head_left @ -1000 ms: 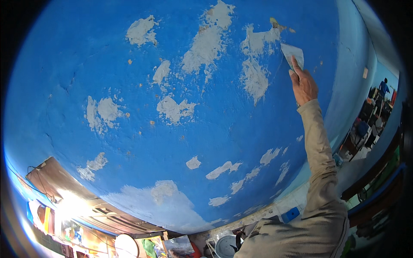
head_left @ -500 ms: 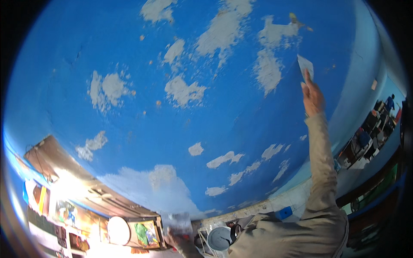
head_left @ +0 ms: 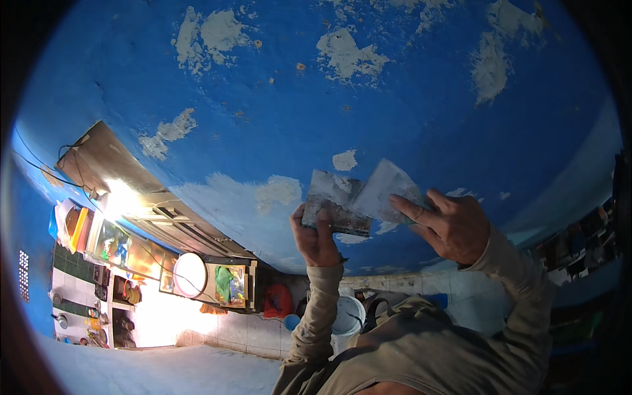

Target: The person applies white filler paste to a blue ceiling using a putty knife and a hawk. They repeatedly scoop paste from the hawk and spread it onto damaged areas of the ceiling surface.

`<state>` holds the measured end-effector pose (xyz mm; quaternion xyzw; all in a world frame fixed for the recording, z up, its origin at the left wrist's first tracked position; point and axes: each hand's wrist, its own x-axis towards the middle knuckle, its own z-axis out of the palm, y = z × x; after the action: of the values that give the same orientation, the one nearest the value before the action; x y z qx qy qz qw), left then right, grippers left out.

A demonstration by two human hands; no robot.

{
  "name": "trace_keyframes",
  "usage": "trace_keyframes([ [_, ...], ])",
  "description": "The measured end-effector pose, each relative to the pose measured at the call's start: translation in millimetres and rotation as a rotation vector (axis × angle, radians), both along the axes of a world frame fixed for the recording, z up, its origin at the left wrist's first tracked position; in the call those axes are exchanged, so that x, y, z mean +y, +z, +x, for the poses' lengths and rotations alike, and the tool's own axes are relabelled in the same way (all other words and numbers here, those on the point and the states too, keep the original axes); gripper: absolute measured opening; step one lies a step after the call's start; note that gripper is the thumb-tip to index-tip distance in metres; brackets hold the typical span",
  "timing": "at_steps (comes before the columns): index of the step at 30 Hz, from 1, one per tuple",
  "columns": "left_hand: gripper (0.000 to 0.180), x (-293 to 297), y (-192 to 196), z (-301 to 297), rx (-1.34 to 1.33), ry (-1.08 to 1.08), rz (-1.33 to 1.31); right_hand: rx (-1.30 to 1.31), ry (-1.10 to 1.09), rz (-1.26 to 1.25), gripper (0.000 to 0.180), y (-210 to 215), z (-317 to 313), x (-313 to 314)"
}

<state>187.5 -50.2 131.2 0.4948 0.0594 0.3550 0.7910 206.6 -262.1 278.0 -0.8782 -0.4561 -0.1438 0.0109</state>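
Observation:
My left hand [head_left: 315, 241] grips a flat rectangular putty plate [head_left: 324, 195], its face smeared with whitish putty. In my right hand [head_left: 457, 228] is a broad putty knife [head_left: 390, 187] with a thin, putty-coated blade, and one finger lies stretched along it. The knife's edge overlaps the right side of the plate; whether they touch is hard to tell. Both are held in front of the blue wall [head_left: 263, 112], which carries rough whitish putty patches [head_left: 352, 56]. The knife's handle is hidden by my fingers.
A bucket [head_left: 349, 315] with greyish contents stands low, close to my body. To the left are a bright lamp [head_left: 120, 197], a round white object [head_left: 189, 275], a red bag [head_left: 278, 301] and crowded shelves [head_left: 124, 299]. Dark clutter [head_left: 579, 247] lies at the far right.
My right hand has come down from high on the wall with the putty knife. My left hand has risen with the plate, bringing the two together. The view has tilted lower.

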Motion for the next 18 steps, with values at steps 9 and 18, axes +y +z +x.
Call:
trace_keyframes([
  [9, 0.035, -7.1, -2.3, 1.2, -0.067, 0.125, 0.077, -0.018, 0.029, -0.223, 0.056, -10.4, 26.1, 12.8],
  [18, 0.038, 23.6, -22.5, -20.0, 0.044, 0.142, 0.069, 0.158, -0.082, 0.291, 0.049, -16.6, 57.9, -79.9],
])
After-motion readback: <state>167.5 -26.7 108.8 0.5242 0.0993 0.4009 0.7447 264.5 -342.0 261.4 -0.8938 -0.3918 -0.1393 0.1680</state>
